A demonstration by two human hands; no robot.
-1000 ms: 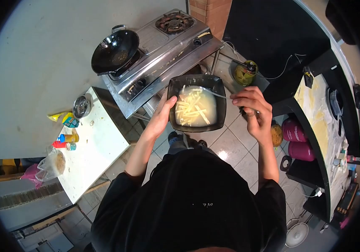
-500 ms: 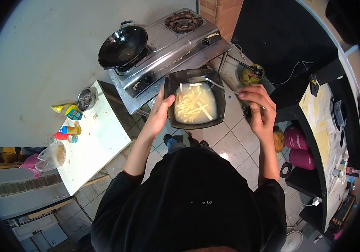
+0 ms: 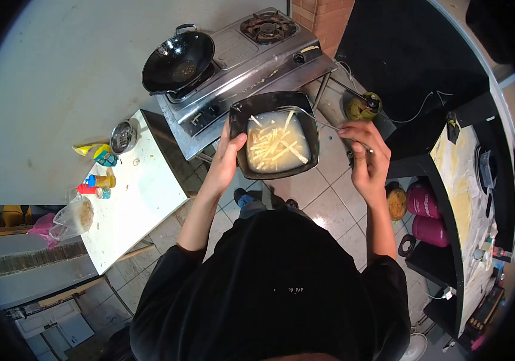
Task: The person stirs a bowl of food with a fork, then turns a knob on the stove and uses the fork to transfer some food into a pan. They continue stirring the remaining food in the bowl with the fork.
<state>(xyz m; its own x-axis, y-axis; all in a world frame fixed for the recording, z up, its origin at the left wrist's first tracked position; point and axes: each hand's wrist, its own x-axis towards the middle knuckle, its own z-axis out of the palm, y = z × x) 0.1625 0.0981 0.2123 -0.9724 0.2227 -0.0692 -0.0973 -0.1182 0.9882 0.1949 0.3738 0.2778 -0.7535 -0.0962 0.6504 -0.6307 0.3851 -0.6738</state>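
My left hand [image 3: 228, 157] is closed on the left side of a black square bowl [image 3: 281, 175], its thumb over the rim. Pale cut strips [image 3: 275, 144] lie in cloudy liquid inside the bowl. My right hand [image 3: 367, 147], to the right of the bowl, pinches the handle of a thin metal utensil [image 3: 317, 122]. The utensil's far end reaches over the back right of the bowl, near the strips; its tip is hard to make out.
Ahead stands a gas stove [image 3: 251, 66] with a black wok [image 3: 179, 63] on its left burner. A white table [image 3: 143, 204] at left holds a metal bowl [image 3: 123, 137] and bottles. A cluttered counter [image 3: 456, 174] curves along the right.
The strips in the bowl have shifted, with one now standing up near the back edge. The bowl and both hands have moved slightly left in view.
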